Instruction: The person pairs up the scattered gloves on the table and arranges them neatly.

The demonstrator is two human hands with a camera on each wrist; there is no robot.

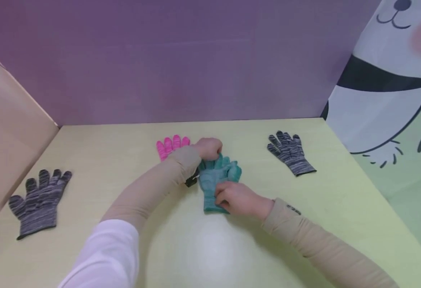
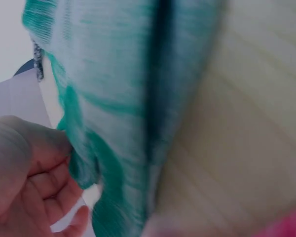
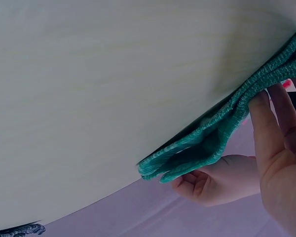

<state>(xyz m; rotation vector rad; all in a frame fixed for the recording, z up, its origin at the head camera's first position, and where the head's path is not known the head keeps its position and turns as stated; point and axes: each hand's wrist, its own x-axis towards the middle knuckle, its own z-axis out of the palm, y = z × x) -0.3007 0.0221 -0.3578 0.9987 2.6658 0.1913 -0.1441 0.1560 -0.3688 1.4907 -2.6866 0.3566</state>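
Note:
In the head view, a teal knit glove (image 1: 212, 180) lies mid-table, fingers toward the back wall and cuff toward me. My left hand (image 1: 208, 149) reaches over its far end and pinches a finger tip. Bent fingers of my right hand (image 1: 240, 199) grip the glove's side near the cuff. Seen from the right wrist, the teal cuff (image 3: 222, 131) shows several folded layers, with the right fingers (image 3: 269, 126) against its edge. Close up in the left wrist view, the teal fabric (image 2: 113, 74) hangs in a fold. More teal fingers bunch at the glove's right side.
A pink glove (image 1: 167, 147) lies behind my left forearm, partly covered. Part of a dark glove (image 1: 191, 181) pokes out beside the teal one. Grey-black striped gloves lie at the left (image 1: 41, 204) and back right (image 1: 291, 154). A purple wall (image 1: 181, 72) stands behind the table.

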